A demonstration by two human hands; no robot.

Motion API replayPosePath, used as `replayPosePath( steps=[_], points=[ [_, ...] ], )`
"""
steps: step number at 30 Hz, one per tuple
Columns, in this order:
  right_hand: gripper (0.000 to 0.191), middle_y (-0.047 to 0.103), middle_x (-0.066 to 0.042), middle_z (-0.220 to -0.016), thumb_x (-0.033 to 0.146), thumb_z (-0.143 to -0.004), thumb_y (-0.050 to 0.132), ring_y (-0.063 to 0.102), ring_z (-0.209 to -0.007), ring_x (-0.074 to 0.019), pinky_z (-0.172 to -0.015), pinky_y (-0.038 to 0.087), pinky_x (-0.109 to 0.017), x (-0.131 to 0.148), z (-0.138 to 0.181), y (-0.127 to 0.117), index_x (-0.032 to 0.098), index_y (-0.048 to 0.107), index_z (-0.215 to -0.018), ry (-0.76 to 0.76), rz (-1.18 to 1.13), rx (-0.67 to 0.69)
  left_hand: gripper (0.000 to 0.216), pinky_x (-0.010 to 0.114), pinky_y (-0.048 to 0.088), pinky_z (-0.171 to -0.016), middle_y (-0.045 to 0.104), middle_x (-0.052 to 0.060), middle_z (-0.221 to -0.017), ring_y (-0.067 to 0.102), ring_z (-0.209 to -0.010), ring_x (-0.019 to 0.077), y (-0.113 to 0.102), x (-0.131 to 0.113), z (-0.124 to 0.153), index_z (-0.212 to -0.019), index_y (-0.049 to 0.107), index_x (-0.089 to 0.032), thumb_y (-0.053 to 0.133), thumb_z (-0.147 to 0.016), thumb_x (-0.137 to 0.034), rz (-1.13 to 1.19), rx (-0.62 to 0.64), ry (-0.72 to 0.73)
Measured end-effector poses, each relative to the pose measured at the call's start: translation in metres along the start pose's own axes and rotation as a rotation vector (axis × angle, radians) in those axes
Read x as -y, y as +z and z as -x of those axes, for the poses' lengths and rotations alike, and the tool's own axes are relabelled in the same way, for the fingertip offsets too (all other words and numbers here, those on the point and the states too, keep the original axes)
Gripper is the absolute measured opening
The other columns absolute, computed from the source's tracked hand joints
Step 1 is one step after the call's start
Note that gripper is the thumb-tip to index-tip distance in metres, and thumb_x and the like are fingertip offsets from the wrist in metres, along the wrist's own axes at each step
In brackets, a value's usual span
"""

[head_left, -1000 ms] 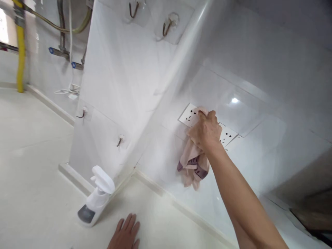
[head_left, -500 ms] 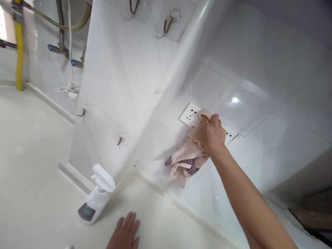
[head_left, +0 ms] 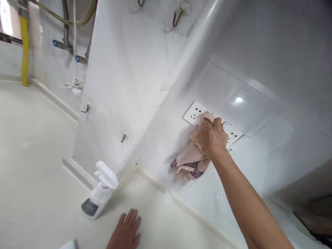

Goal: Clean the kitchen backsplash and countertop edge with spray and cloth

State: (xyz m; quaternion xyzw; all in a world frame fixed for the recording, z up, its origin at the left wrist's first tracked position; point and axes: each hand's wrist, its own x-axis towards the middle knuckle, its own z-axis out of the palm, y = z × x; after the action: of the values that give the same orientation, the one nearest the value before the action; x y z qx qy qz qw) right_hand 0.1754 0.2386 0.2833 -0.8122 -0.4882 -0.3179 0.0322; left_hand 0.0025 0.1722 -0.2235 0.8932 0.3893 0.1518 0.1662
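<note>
Nearest, the left hand [head_left: 125, 231] is laid palm down with fingers spread on the table [head_left: 155, 224]; were it slid sideways, the spray bottle [head_left: 100, 193] standing just beside it could be tipped. Farther up, the pink cloth [head_left: 190, 155] is gripped, bunched, by the right hand [head_left: 214, 138] over the row of wall sockets, its loose folds hanging down the tiled wall [head_left: 153, 155]. Whether the cloth is damp cannot be told; if it is, moisture could be pressed into the slots of the left socket [head_left: 195, 113] or the right socket [head_left: 234, 135]. A fold could also be caught on a plate's edge. Farthest, the white cable [head_left: 75, 85] and yellow hose [head_left: 24, 52] are placed well apart from both hands, so little risk is judged there.
</note>
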Motion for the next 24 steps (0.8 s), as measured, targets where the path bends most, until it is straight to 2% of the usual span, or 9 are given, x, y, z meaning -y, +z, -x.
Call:
replayPosePath(
  steps=[4,8,15,20,24],
  points=[
    [0.062,0.041,-0.016,-0.134,0.026,-0.093,0.056,0.053,-0.122,-0.0337,-0.088,0.055,-0.045,-0.005,-0.007,-0.001,0.027,0.047,-0.154,-0.035,0.027,-0.022,0.052,0.061,0.032,-0.125,0.046,0.011,-0.162,0.042,-0.152,0.0331,-0.005,-0.005,-0.001,-0.147,0.059,-0.031,0.049,-0.096,-0.027,-0.018,0.034,-0.027],
    [0.067,0.041,-0.017,-0.135,0.02,-0.091,0.056,0.054,-0.119,-0.0334,-0.084,0.055,-0.042,-0.007,-0.015,-0.001,0.026,0.042,-0.157,-0.043,0.05,-0.046,0.051,0.065,0.032,-0.124,0.045,0.012,-0.163,0.041,-0.152,0.0358,-0.001,-0.001,-0.004,-0.148,0.058,-0.03,0.049,-0.097,-0.034,0.005,0.084,-0.021],
    [0.055,0.041,-0.016,-0.134,0.029,-0.1,0.046,0.054,-0.121,-0.0326,-0.086,0.056,-0.045,-0.012,0.002,0.004,0.027,0.047,-0.155,-0.011,0.028,-0.001,0.05,0.063,0.033,-0.123,0.047,0.012,-0.162,0.042,-0.151,0.0362,0.003,0.004,-0.002,-0.147,0.059,-0.03,0.048,-0.098,-0.033,0.025,0.04,0.005],
    [0.065,0.043,-0.017,-0.134,0.023,-0.091,0.061,0.055,-0.12,-0.0334,-0.085,0.057,-0.042,-0.014,-0.013,0.005,0.026,0.047,-0.154,-0.028,0.018,-0.08,0.049,0.06,0.035,-0.123,0.049,0.011,-0.161,0.044,-0.15,0.0338,-0.002,0.002,-0.001,-0.146,0.06,-0.031,0.049,-0.098,-0.033,0.011,0.011,0.009],
    [0.064,0.043,-0.016,-0.132,0.022,-0.09,0.06,0.056,-0.114,-0.0307,-0.083,0.056,-0.041,-0.006,-0.016,0.006,0.024,0.048,-0.153,-0.005,0.005,-0.128,0.047,0.059,0.038,-0.12,0.053,0.01,-0.158,0.048,-0.148,0.0337,0.006,0.007,-0.002,-0.143,0.063,-0.031,0.048,-0.099,-0.035,-0.03,-0.034,0.023]
  ],
)
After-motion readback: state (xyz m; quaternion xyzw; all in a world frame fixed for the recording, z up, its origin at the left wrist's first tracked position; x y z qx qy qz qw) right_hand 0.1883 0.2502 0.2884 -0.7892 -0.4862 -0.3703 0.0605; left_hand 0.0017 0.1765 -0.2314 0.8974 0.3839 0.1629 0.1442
